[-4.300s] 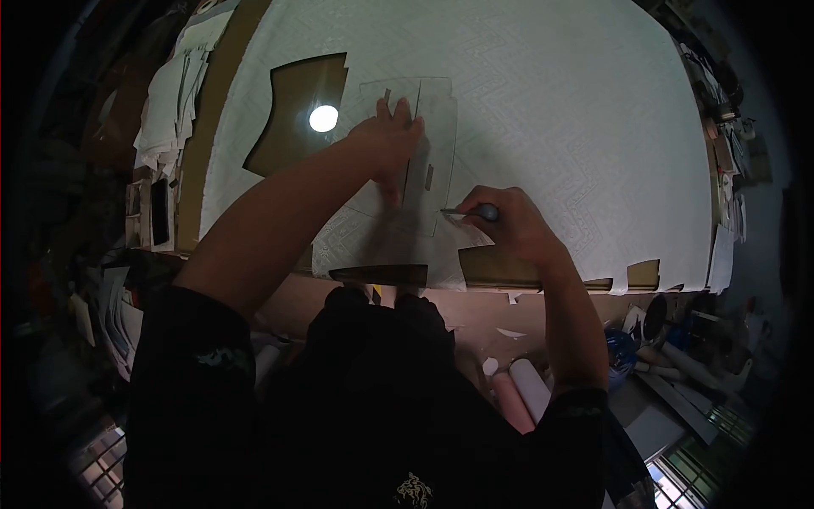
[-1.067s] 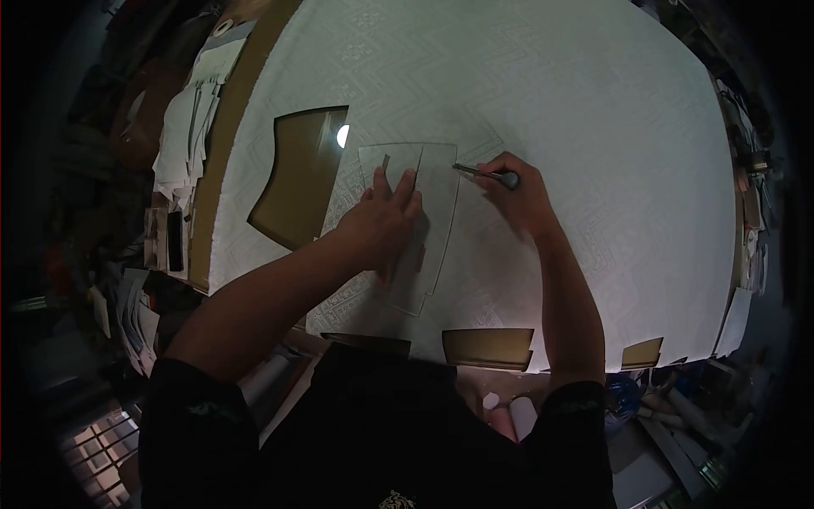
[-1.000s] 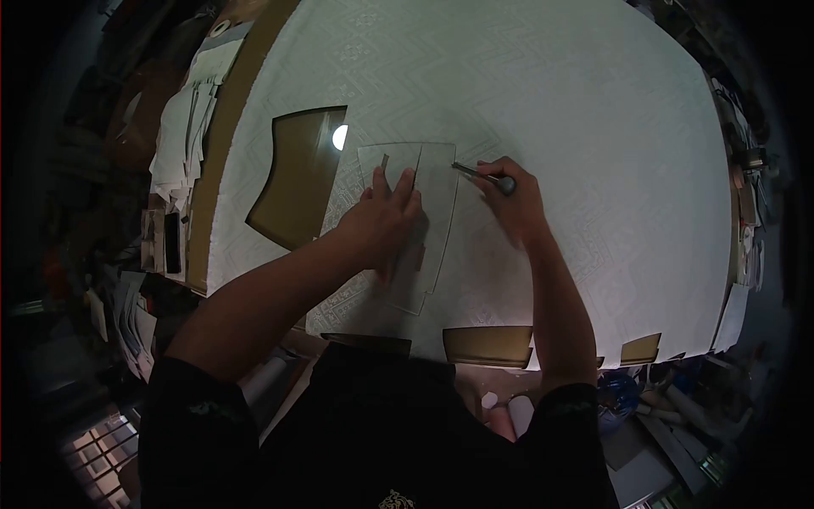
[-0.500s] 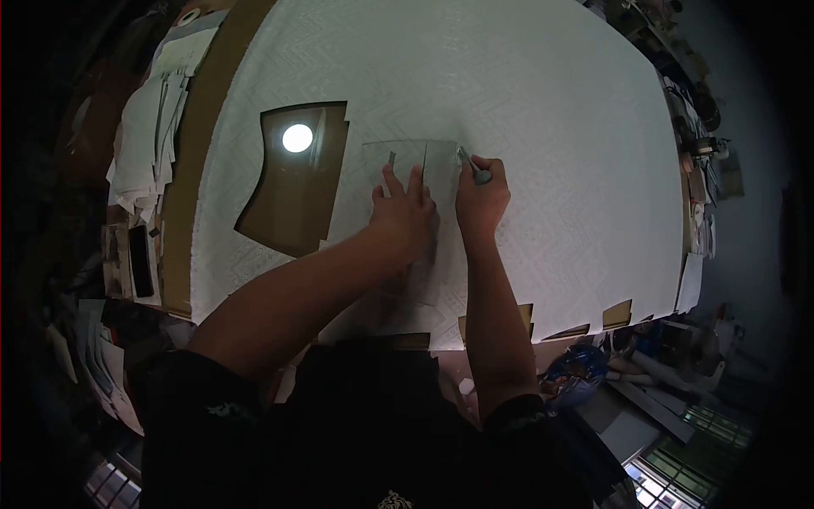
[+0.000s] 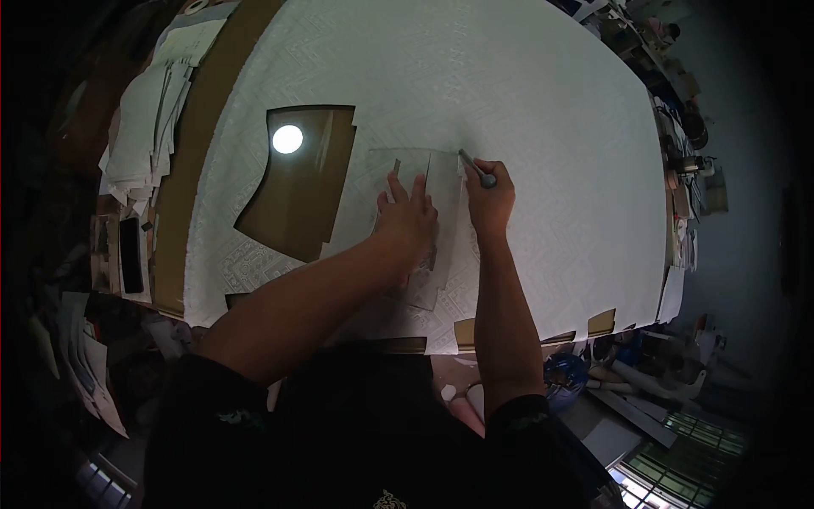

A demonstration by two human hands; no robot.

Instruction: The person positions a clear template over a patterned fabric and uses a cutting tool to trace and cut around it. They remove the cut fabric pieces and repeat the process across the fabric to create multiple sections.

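Note:
A white patterned fabric sheet [image 5: 577, 212] covers the table, and a clear template [image 5: 443, 254] with slots lies on it. My left hand [image 5: 407, 222] presses flat on the template with its fingers spread. In my right hand [image 5: 493, 199] is a knife [image 5: 475, 167] with a grey, rounded handle end, gripped in a fist-like hold. The tip of the knife meets the template's upper right corner; the blade itself is too small to make out. Left of my left hand, a curved cut-out [image 5: 298, 191] in the fabric bares the brown tabletop.
Stacked paper patterns [image 5: 140, 127] lie along the left side, with a roll of tape [image 5: 196, 7] above and a dark phone [image 5: 131, 254] below. Small notches [image 5: 601, 322] break the fabric's near edge. Clutter and a blue bag [image 5: 565, 370] sit below right.
The knife and my right hand have shifted slightly, the handle now leaning more to the right of the template's corner. My left hand stays on the template. The whole view has tilted a little.

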